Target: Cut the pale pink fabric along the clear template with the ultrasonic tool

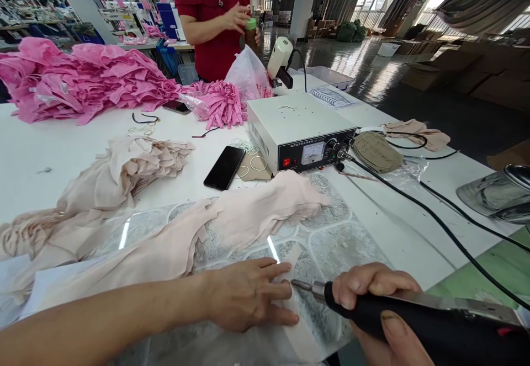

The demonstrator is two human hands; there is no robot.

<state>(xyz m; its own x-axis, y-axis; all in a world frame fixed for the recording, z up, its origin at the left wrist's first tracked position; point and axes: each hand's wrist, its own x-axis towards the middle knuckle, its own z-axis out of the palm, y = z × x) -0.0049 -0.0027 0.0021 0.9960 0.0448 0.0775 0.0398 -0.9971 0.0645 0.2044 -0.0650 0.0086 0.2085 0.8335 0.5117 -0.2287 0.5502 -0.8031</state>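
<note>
Nearest to the camera, the right hand [381,311] is wrapped around a black handheld tool [418,319] with a smooth round body and a thin metal tip. Its fingers are closed firmly on the handle, and the lower part of this hand is cut off by the picture edge. The tip touches a narrow pale pink fabric strip [296,322] that lies on a glossy transparent sheet [339,244] with a grey stone-like pattern under it. The left hand [248,294] lies flat on this strip, fingers stretched out and slightly apart, gripping nothing, only pressing the soft cloth just beside the tip.

Behind the hands, thin matte beige fabric pieces [256,211] are spread in loose layers, and a crumpled beige heap [136,162] sits further left. A white metal control box [298,131] with a dial and knobs stands on the white table [49,150]; its label is too small to read. A black phone [224,167] lies flat near it. Black cables [439,222] run to the right. Far left, a ruffled bright pink fabric pile [83,79] rises. A person in a red shirt [211,18] stands behind the table, holding a brown bottle [250,33] with a green cap
</note>
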